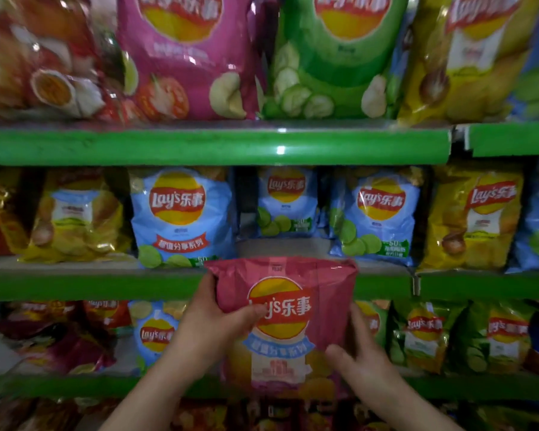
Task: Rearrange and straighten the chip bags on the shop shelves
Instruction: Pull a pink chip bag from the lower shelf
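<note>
The left hand (212, 321) and right hand (363, 349) each pinch the pink bag (293, 275), thumbs in front, fingers behind. Above the fingers, its unsupported top may catch the shelf edge (383, 285) and crumple.

held bag (293, 309): pink, red-yellow logo | shelf edges (199, 147): green | middle-shelf bags (181, 219): light blue

The pink crinkled chip bag (324, 290) is thin plastic film, creased at the top, with a soft sheen. The large magenta chip bag (187, 66) on the top shelf is glossier, with white glints, and the yellow chip bag (75, 219) has a foil-like shine. The green shelf edge strip (215, 147) is smooth and glossy; the pale shelf board (280, 245) is matt.
</note>
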The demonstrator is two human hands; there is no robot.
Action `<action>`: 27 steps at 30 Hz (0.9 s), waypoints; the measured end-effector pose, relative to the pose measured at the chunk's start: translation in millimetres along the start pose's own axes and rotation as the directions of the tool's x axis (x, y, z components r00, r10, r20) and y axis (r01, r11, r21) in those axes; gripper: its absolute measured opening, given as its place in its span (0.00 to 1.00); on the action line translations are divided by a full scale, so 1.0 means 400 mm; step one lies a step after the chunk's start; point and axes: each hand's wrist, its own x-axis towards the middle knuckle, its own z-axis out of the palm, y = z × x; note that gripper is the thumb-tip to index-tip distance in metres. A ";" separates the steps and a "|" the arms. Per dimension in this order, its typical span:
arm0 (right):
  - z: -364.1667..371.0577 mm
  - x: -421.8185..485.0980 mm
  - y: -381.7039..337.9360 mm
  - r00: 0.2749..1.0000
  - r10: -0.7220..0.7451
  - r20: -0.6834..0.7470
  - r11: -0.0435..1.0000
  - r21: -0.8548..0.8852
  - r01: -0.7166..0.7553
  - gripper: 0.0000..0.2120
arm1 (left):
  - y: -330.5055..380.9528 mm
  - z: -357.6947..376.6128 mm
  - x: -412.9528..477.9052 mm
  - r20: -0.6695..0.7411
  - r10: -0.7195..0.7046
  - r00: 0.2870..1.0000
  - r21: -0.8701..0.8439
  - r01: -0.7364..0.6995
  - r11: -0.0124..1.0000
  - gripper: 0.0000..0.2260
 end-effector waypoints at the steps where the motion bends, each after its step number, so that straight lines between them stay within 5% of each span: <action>1: 0.010 0.007 -0.032 0.998 -0.046 0.037 0.998 0.036 0.044 0.48 | 0.026 0.000 0.005 0.019 0.007 1.000 -0.036 -0.007 0.999 0.31; 10: -0.015 0.080 -0.278 0.950 -0.230 -0.210 0.910 0.300 0.286 0.39 | 0.266 -0.105 0.077 -0.020 0.329 0.944 -0.008 -0.329 0.944 0.26; 14: -0.048 0.111 -0.353 0.914 -0.265 -0.309 0.896 0.271 0.351 0.38 | 0.411 -0.175 0.144 -0.234 0.539 0.809 0.119 -0.526 0.842 0.17; 17: -0.067 0.127 -0.396 0.889 -0.300 -0.346 0.868 0.287 0.405 0.31 | 0.517 -0.206 0.205 -0.300 0.650 0.698 0.333 -0.562 0.757 0.21; 23: -0.089 0.136 -0.421 0.866 -0.305 -0.397 0.864 0.267 0.427 0.31 | 0.608 -0.172 0.268 -0.193 0.804 0.563 0.552 -0.615 0.563 0.25; 27: -0.111 0.147 -0.429 0.852 -0.285 -0.439 0.863 0.268 0.428 0.31 | 0.619 -0.123 0.292 -0.148 0.790 0.595 0.445 -0.673 0.591 0.21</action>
